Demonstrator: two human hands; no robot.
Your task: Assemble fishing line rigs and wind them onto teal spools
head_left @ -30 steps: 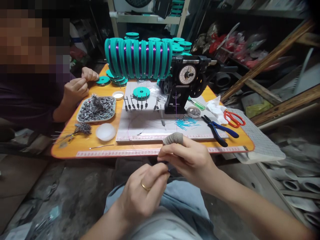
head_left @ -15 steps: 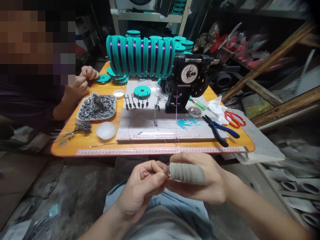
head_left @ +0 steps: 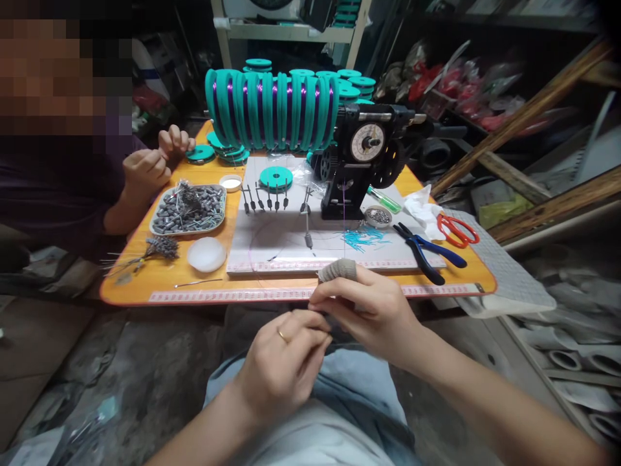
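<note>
My left hand [head_left: 284, 366], with a ring on one finger, and my right hand [head_left: 369, 310], its index finger wrapped in grey tape, meet in a pinch over my lap just below the orange table [head_left: 160, 278]. Both pinch something small that I cannot make out. A thin purple line runs down from the black winding machine [head_left: 361, 162] toward my hands. A small grey sinker [head_left: 308, 241] hangs on line above the white board [head_left: 291, 239]. Teal spools wound with purple line [head_left: 269, 110] sit on the machine's shaft.
Another person's hands [head_left: 150, 165] work at the table's left, by a tray of grey sinkers [head_left: 187, 210]. Blue-handled pliers [head_left: 427, 249], red scissors [head_left: 456, 230], a green lighter [head_left: 383, 200], teal tube bits [head_left: 361, 239] and a white lid [head_left: 206, 254] lie about. Clutter and timber stand right.
My right hand rose back toward the table edge and its taped finger turned upward; my left hand closed in under it. The hanging sinker shifted slightly over the board.
</note>
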